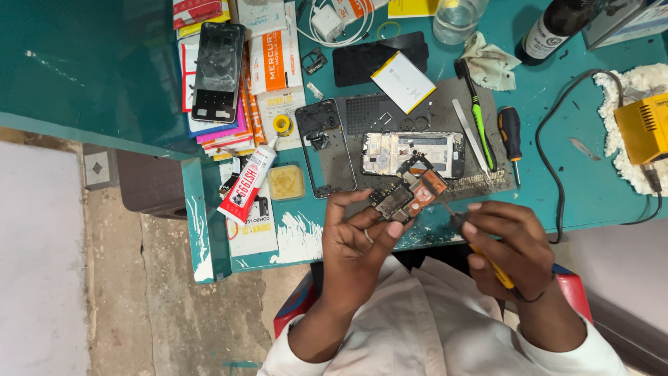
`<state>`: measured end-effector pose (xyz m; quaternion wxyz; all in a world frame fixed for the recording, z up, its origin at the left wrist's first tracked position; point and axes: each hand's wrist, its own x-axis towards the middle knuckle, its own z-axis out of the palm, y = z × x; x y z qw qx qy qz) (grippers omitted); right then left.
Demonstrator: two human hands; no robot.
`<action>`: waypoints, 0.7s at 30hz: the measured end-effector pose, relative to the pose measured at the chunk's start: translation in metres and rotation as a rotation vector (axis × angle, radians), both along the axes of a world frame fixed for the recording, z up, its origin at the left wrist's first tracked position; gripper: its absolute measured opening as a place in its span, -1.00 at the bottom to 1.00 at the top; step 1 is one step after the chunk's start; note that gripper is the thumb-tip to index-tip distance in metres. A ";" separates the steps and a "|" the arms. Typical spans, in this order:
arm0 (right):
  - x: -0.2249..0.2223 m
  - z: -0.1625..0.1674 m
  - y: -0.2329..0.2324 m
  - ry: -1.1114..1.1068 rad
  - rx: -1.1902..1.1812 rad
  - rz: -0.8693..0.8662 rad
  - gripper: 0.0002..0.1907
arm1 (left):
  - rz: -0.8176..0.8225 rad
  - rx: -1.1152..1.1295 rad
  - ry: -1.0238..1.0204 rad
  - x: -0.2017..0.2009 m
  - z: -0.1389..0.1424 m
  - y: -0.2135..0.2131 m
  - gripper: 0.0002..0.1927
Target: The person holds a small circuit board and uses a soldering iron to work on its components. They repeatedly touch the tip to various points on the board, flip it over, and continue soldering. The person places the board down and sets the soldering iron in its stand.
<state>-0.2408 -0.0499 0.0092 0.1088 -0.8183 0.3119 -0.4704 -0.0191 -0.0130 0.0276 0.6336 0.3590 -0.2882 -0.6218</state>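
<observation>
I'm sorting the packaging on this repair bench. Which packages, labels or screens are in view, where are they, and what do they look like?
Glue tube: left of the mat, red and white, lying slanted.
White-and-orange packets: top centre, flat, overlapping.
Phone screen: top left on coloured packets, dark rectangle, dusty.
Dark bottle: top right, white label.
White battery: on the mat's top edge, yellow trim.

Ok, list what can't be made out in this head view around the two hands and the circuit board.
- Tool tip: the right hand grips a yellow-handled tool; its tip near the circuit board is too small to tell.
- Board underside: covered by the left hand fingers.
- Board components: too small.
- Yellow device: cut off by the right edge.
- Dark bottle: top cut off by the upper edge.
</observation>
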 end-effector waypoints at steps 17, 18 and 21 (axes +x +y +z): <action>0.002 0.001 0.000 0.047 0.044 0.039 -0.78 | -0.051 -0.011 -0.096 -0.001 0.002 0.005 -0.50; 0.002 0.001 0.000 0.050 0.043 0.037 -0.78 | -0.051 -0.013 -0.101 -0.001 0.003 0.005 -0.50; 0.002 0.000 0.001 0.053 0.055 0.031 -0.79 | -0.052 0.001 -0.069 0.000 0.003 0.004 -0.50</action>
